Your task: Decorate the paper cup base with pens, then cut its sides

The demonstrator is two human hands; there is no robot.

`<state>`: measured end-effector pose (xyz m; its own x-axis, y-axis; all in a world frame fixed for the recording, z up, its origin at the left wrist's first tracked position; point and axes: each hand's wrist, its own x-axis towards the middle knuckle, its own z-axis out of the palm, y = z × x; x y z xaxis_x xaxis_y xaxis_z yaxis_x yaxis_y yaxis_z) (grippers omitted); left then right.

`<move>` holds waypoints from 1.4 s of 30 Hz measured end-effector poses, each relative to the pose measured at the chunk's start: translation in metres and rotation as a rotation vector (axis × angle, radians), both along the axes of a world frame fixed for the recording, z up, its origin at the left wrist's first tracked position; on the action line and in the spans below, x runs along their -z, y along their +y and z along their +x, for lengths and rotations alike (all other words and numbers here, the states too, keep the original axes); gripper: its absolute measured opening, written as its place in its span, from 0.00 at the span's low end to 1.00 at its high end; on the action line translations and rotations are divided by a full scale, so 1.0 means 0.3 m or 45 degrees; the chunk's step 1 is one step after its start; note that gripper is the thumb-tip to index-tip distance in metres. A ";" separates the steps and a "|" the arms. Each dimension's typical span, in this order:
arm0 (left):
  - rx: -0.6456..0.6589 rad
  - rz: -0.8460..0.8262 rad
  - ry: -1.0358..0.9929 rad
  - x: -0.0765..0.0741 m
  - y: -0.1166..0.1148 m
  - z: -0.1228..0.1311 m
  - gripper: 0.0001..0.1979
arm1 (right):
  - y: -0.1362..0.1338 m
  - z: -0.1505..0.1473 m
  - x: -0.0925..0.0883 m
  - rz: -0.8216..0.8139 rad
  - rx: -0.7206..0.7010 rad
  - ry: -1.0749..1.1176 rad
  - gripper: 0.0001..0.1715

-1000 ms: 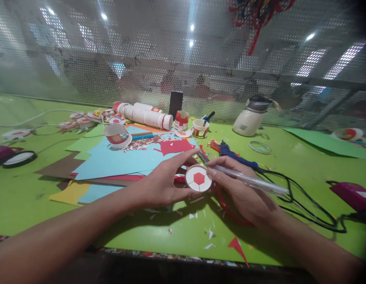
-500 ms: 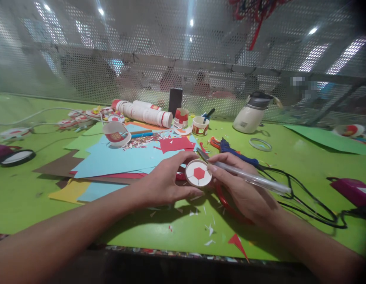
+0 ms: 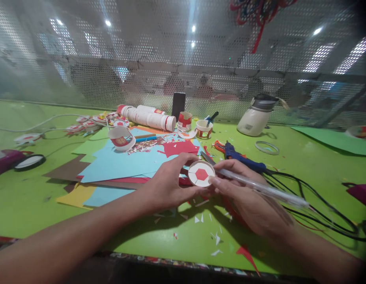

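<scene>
My left hand [image 3: 168, 179] grips a shallow round paper cup base [image 3: 207, 182] between thumb and fingers. Its white face carries a red hexagon with thin dark lines running out to the rim, like a football. My right hand [image 3: 245, 189] is closed around a clear-barrelled pen [image 3: 266, 188], which slants down to the right. The right thumb touches the cup base's right edge. Scissors blades [image 3: 208, 159] stick out just behind the cup base. Part of a red handle shows beneath my right hand; whether that hand holds the scissors I cannot tell.
Coloured paper sheets [image 3: 112, 163] lie left of centre, with a cut paper cup [image 3: 121, 139] on them. Behind are stacked cups [image 3: 150, 119]. A blue glue gun [image 3: 243, 157] with black cable and a white jug [image 3: 254, 118] stand right. Paper scraps [image 3: 217, 238] litter the front.
The view has shifted slightly, so everything sits a little further right and lower. My right fingers have moved slightly along the cup base's edge; both hands keep their hold.
</scene>
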<state>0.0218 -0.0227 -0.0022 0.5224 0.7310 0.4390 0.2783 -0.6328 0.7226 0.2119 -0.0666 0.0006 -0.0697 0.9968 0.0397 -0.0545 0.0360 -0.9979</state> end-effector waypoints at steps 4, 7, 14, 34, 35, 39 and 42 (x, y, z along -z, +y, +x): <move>0.022 0.052 0.001 -0.004 -0.002 -0.002 0.24 | 0.002 0.000 0.001 0.030 0.019 0.022 0.14; 0.060 0.101 0.021 -0.010 -0.002 -0.004 0.23 | 0.007 0.001 -0.004 0.020 0.026 0.077 0.14; 0.117 0.161 0.096 -0.019 -0.001 -0.007 0.20 | 0.014 0.011 -0.008 0.014 0.015 0.013 0.16; 0.097 0.128 -0.006 -0.004 0.007 -0.008 0.23 | 0.013 0.005 -0.002 0.007 0.019 -0.011 0.14; 0.098 0.149 0.001 -0.006 0.007 -0.008 0.23 | 0.013 0.005 -0.005 0.018 0.029 -0.026 0.14; 0.121 0.195 0.027 -0.015 0.007 -0.010 0.21 | 0.011 0.014 -0.027 0.157 0.191 -0.154 0.13; 0.130 0.194 0.036 -0.021 0.006 -0.012 0.18 | 0.005 0.020 -0.041 0.249 0.301 -0.242 0.13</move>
